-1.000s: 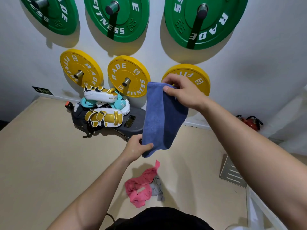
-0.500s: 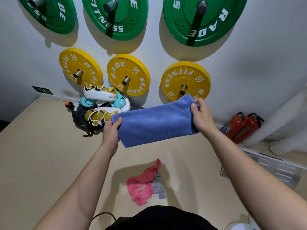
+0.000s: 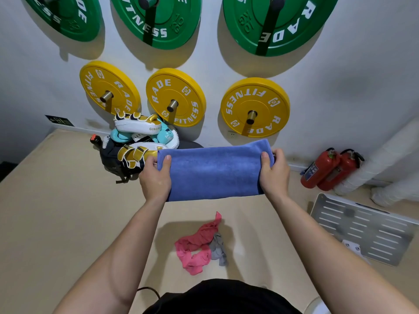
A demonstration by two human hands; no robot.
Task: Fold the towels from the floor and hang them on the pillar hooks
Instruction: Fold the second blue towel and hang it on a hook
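Far left, at the foot of the wall: a heap of white-and-gold boxing pads (image 3: 138,130) piled on a dark bag, on the beige floor (image 3: 56,200). Just right of the heap, grips the left short end of a folded blue towel (image 3: 215,171) with the left hand (image 3: 155,177), thumb laid across the top face, fingers curled out of sight beneath. Holds the towel stretched flat in the air, clear of the floor, with its long axis left to right across the body. At the opposite short end, pinches likewise with the right hand (image 3: 274,175), thumb on top, fingers tucked behind. Equal reach at both ends, neither hand the nearer. Judging by the strip's length, calls next for another fold along that axis, bringing one short end over to the other. Lower, on the middle of the floor and straight below the blue towel, well apart from both hands: a crumpled pink towel (image 3: 195,243) touching a smaller grey cloth (image 3: 217,248), both unfolded. Further right, two red fire extinguishers (image 3: 324,168) standing by the wall, and a slotted metal panel (image 3: 362,230) lying near the floor's right edge. Above, yellow weight plates (image 3: 255,107) and green weight plates (image 3: 156,17) pegged to the wall. No pillar or hooks in view.
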